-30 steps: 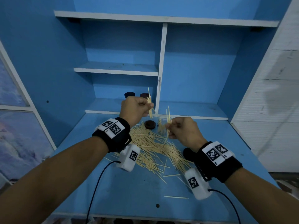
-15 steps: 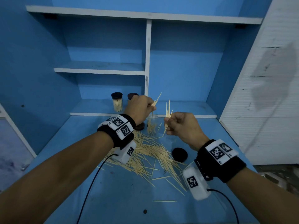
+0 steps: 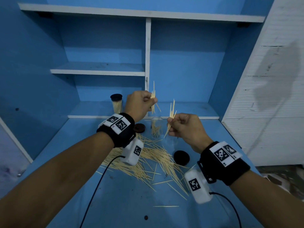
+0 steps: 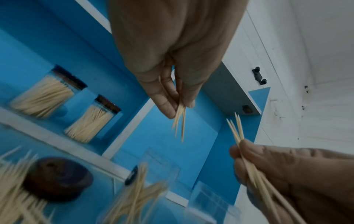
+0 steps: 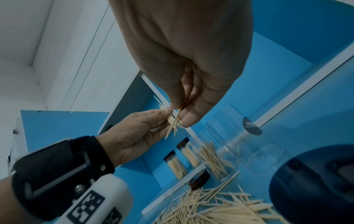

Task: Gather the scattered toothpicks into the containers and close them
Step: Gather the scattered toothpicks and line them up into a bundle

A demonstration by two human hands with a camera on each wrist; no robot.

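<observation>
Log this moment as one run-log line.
left hand: pinches toothpicks | right hand: pinches toothpicks | open jar: partly filled | pile: on table | loose lids: two | capped jars: two, shelf

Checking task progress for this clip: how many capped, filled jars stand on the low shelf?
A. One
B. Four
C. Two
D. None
C: the left wrist view shows two capped jars packed with toothpicks side by side on the shelf; the right wrist view shows the same pair.
</observation>
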